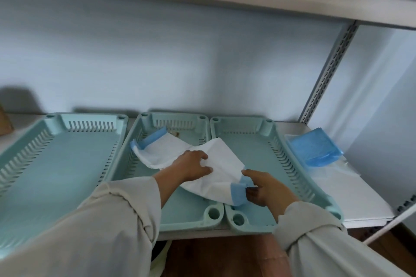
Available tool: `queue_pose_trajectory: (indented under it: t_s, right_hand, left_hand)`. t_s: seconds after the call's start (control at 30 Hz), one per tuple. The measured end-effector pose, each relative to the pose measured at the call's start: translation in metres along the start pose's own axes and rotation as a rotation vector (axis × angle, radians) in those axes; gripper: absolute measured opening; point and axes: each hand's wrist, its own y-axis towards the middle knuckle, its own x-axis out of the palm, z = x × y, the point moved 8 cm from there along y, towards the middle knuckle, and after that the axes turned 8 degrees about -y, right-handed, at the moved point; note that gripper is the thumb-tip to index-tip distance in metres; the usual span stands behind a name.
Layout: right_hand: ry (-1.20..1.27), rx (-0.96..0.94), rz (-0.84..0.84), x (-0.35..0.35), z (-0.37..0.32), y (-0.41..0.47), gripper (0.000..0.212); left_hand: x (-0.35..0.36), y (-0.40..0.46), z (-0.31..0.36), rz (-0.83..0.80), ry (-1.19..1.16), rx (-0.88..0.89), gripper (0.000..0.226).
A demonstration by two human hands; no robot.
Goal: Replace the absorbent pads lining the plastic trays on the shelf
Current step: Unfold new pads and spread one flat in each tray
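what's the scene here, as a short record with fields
place: shelf against a wall
trays: left tray, middle tray, right tray, side by side
pad: white pad with blue edges, crumpled, draped across the middle and right trays
left hand: grips the pad near its middle
right hand: pinches the pad's near blue corner
spare pads: folded blue stack right of the trays

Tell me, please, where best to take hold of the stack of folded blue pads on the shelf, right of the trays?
Probably the stack of folded blue pads is best taken at its near right corner, coming in from the front right. That corner overhangs loosely and lies clear of the right tray, so fingers could slip under it; the far left edge sits close to the tray's rim.
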Motion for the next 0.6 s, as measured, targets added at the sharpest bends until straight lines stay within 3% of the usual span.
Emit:
queue_pose_trajectory:
  t_s: [0.13,0.27,0.33,0.43,0.5,0.6]
  right_hand:
    - [-0.088,0.012,0.017,-0.002,0.003,0.004,0.053]
    - [-0.085,-0.055,0.057,0.000,-0.004,0.004,0.022]
    - [-0.090,-0.121,0.108,0.000,-0.014,0.002,0.019]
    - [-0.284,-0.445,0.241,0.009,-0.054,-0.024,0.032]
    - [-0.526,-0.758,0.274,0.033,-0.082,-0.062,0.036]
    - [-0.771,-1.190,0.064,0.085,-0.089,-0.122,0.039]
  left_hand:
    - [0.018,-0.007,-0.004,-0.152,0.030,-0.022,0.081]
    - [0.019,-0.011,-0.001,-0.158,0.027,-0.005,0.070]
    - [0.019,-0.012,0.001,-0.160,0.046,0.004,0.061]
    - [-0.002,-0.011,0.010,-0.043,-0.001,0.034,0.053]
    - [-0.033,-0.011,0.016,0.110,-0.220,0.026,0.053]
    - [-0.081,-0.020,0.017,0.287,-0.590,-0.027,0.053]
